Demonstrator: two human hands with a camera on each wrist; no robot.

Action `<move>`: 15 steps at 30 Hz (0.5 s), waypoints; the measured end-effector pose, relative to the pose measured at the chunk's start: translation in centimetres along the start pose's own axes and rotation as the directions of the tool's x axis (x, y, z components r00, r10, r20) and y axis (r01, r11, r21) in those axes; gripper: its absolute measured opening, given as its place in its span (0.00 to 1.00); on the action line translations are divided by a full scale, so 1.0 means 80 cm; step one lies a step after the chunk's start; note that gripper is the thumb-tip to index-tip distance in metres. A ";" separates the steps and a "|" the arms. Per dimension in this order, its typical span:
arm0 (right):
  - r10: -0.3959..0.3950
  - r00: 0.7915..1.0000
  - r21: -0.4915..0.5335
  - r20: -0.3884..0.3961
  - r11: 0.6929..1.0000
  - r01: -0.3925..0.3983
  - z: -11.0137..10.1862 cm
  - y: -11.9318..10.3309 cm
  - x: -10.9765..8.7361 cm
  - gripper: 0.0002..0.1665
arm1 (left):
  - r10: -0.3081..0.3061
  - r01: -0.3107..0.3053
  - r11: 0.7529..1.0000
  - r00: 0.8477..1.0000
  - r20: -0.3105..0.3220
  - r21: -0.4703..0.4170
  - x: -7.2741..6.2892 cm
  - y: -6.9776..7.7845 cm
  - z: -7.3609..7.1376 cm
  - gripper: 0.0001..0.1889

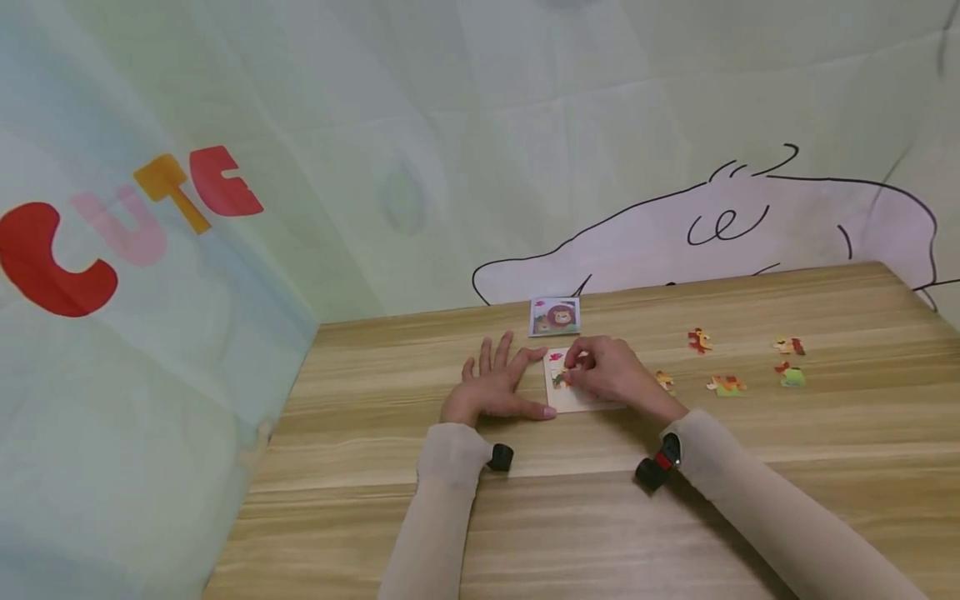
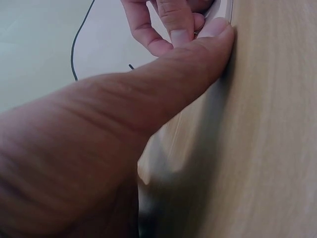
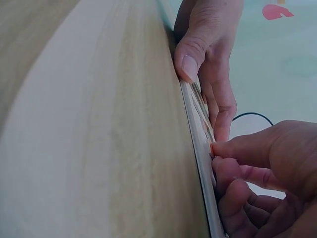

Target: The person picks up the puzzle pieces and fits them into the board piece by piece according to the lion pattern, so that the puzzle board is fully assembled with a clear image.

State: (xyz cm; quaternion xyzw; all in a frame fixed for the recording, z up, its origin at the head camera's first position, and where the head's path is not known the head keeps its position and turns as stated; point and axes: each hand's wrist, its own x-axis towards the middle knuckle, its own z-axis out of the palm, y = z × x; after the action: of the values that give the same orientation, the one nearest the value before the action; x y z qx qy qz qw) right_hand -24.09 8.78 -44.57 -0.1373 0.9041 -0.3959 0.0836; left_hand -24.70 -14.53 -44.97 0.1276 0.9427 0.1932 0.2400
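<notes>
A small pale puzzle board lies on the table between the two hands, with a bit of red print at its top left corner. Fingers spread, my left hand steadies the board's left side; its thumb presses on the near corner in the left wrist view. Over the board, my right hand pinches a small colourful puzzle piece between thumb and fingertips, low against the surface. In the right wrist view an orange edge of it shows at the fingertips, the rest being hidden by the fingers.
Behind the board lies a square picture card with a lion on it. Several loose puzzle pieces are spread to the right, one close by the right wrist. A printed cloth backdrop rises along the table's back and left edges.
</notes>
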 end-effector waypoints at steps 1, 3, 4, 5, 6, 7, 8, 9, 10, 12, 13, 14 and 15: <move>-0.004 1.000 -0.011 -0.003 1.000 0.004 0.001 -0.001 0.000 0.05 | -0.001 0.001 1.000 1.000 0.000 0.001 0.000 0.000 0.000 0.55; -0.014 1.000 -0.029 -0.013 0.999 0.013 0.003 -0.003 0.000 0.04 | -0.004 0.004 1.000 1.000 -0.003 0.000 0.000 -0.002 0.001 0.55; -0.017 1.000 -0.032 -0.018 0.999 0.016 0.004 -0.003 0.000 0.04 | -0.005 0.005 1.000 1.000 -0.002 0.002 0.000 -0.002 0.001 0.55; -0.018 1.000 -0.033 -0.022 0.999 0.017 0.004 -0.004 0.000 0.04 | -0.005 0.005 1.000 1.000 -0.002 0.002 0.000 -0.002 0.001 0.55; -0.018 1.000 -0.032 -0.024 0.999 0.017 0.005 -0.004 0.000 0.04 | -0.003 0.003 1.000 1.000 -0.004 0.004 0.000 -0.003 0.001 0.55; -0.017 0.999 -0.034 -0.030 0.999 0.016 0.005 -0.004 0.000 0.04 | -0.001 0.001 1.000 1.000 -0.004 0.007 0.000 -0.003 0.001 0.55; -0.016 0.999 -0.035 -0.035 0.999 0.015 0.005 -0.003 0.000 0.05 | 0.003 -0.002 1.000 1.000 -0.005 0.008 -0.001 -0.003 0.001 0.55; -0.013 0.999 -0.034 -0.040 0.999 0.012 0.005 -0.003 0.000 0.05 | 0.006 -0.006 1.000 1.000 -0.005 0.011 -0.001 -0.003 0.002 0.55; -0.012 0.999 -0.034 -0.046 0.999 0.010 0.005 -0.002 -0.001 0.05 | 0.008 -0.008 1.000 1.000 -0.007 0.013 -0.001 -0.003 0.002 0.55; -0.017 0.998 -0.043 -0.058 0.999 0.015 0.004 -0.001 -0.001 0.05 | 0.011 -0.011 1.000 1.000 -0.009 0.013 -0.001 -0.002 0.002 0.55; -0.019 0.998 -0.048 -0.062 0.999 0.017 0.004 -0.001 0.000 0.05 | 0.012 -0.012 1.000 1.000 -0.007 0.013 -0.001 -0.002 0.001 0.55; -0.022 0.998 -0.051 -0.065 0.999 0.018 0.003 0.000 0.000 0.05 | 0.011 -0.011 1.000 1.000 -0.005 0.010 -0.001 -0.001 0.001 0.55; -0.021 0.998 -0.050 -0.065 0.999 0.018 0.003 0.000 0.000 0.05 | 0.011 -0.011 1.000 1.000 -0.004 0.008 -0.001 -0.001 0.001 0.55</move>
State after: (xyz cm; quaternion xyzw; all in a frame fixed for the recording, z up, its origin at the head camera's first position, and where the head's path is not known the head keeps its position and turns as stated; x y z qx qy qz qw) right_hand -24.05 8.64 -44.75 -0.1352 0.9145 -0.3785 0.0465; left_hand -24.60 -14.58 -45.03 0.1333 0.9433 0.1909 0.2364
